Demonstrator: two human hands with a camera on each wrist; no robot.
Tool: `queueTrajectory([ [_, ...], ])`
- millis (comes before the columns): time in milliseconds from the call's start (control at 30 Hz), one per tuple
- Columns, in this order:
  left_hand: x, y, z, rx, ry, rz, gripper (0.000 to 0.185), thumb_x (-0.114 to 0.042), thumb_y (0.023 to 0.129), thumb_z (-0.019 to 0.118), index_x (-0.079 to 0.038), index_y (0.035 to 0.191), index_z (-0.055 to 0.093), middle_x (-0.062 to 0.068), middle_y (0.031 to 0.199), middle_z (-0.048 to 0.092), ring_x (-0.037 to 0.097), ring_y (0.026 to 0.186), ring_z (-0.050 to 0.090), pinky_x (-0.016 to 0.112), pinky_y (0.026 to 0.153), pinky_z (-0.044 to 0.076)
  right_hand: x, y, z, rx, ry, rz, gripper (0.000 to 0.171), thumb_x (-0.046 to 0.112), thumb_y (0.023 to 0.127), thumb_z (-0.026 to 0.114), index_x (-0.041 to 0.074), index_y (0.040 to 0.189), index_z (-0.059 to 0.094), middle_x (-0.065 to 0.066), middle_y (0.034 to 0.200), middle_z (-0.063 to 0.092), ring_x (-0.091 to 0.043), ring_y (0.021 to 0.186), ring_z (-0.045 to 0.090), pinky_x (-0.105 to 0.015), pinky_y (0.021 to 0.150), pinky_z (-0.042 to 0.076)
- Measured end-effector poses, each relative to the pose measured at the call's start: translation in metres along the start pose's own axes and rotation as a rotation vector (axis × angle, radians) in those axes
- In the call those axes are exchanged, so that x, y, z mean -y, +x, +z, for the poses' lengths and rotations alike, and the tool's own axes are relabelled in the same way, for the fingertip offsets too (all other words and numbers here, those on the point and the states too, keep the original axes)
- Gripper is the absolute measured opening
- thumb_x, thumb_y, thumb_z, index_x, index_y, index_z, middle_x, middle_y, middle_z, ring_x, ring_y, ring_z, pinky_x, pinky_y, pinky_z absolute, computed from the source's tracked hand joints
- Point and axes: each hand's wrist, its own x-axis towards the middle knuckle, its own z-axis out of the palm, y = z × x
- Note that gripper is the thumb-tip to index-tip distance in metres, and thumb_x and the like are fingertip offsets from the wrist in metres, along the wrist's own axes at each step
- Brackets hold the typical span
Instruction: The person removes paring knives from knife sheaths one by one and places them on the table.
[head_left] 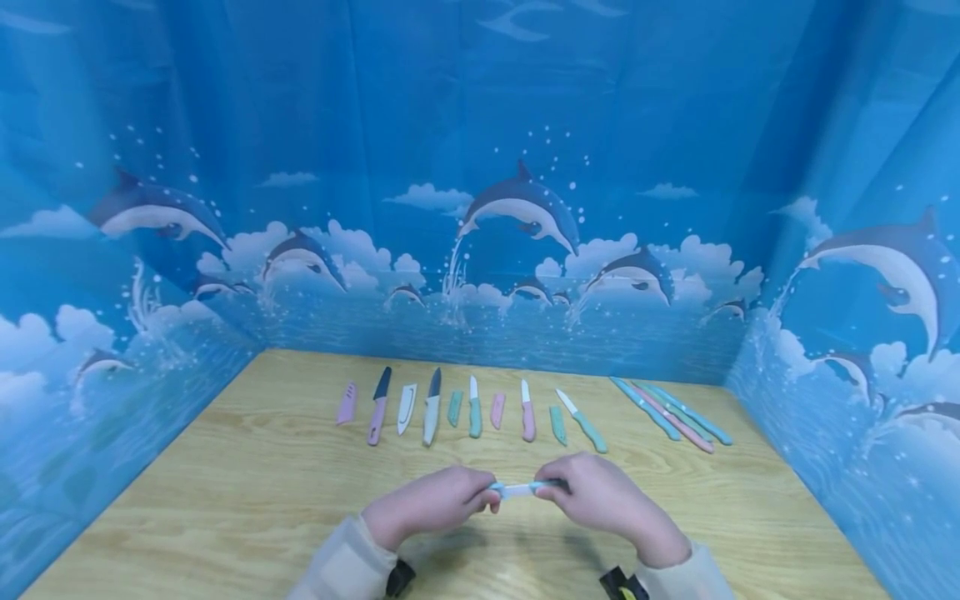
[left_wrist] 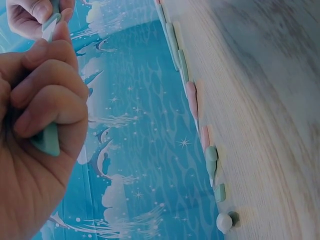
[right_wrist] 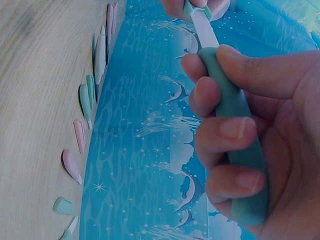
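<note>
Above the table's front part, my right hand (head_left: 600,496) grips a small knife by its green handle (right_wrist: 240,130), fingers wrapped round it and thumb along the side. The white blade (head_left: 519,490) points toward my left hand (head_left: 450,493). That hand curls its fingers round a green sheath (left_wrist: 48,140), mostly hidden in the palm. In the right wrist view, the blade's tip end sits in the mouth of the sheath, and a length of blade shows bare between the two hands.
Beyond the hands, knives and separate sheaths lie in a row: a pink knife (head_left: 377,421) with dark blade, a white knife (head_left: 431,412), a green knife (head_left: 475,417), another pink knife (head_left: 528,421). Several long slim pieces (head_left: 675,412) lie back right. Dolphin-printed curtains (head_left: 487,325) border the table.
</note>
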Motion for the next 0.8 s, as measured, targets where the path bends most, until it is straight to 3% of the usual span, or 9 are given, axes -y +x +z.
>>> queueTrajectory([
  [433,0.007,0.0,-0.001,-0.018,0.019,0.024,0.021,-0.024,0.103,0.046,-0.015,0.096,0.065,-0.001,0.079,0.063,0.001,0.058,0.041,0.019,0.06,0.045,-0.002,0.0,-0.002,0.003,0.027,0.042,0.013,0.024,0.093,0.063,0.015,0.095,0.073,0.015,0.071,0.061,0.002,0.055,0.043,-0.02,0.055,0.04],
  [633,0.028,-0.012,-0.005,-0.053,-0.004,-0.005,0.024,-0.027,0.103,0.045,-0.014,0.094,0.063,-0.001,0.085,0.065,0.004,0.072,0.054,0.024,0.069,0.049,-0.006,-0.003,-0.004,-0.034,0.005,0.108,0.016,0.025,0.094,0.063,0.014,0.099,0.073,0.01,0.082,0.068,0.001,0.066,0.053,-0.025,0.064,0.05],
  [800,0.049,-0.025,-0.025,-0.115,-0.098,-0.072,0.03,-0.028,0.105,0.041,-0.009,0.097,0.063,0.005,0.084,0.062,0.014,0.074,0.055,0.029,0.068,0.048,-0.009,0.001,-0.002,-0.111,0.028,0.218,0.02,0.027,0.096,0.06,0.012,0.103,0.071,0.01,0.073,0.059,-0.004,0.057,0.046,-0.025,0.057,0.043],
])
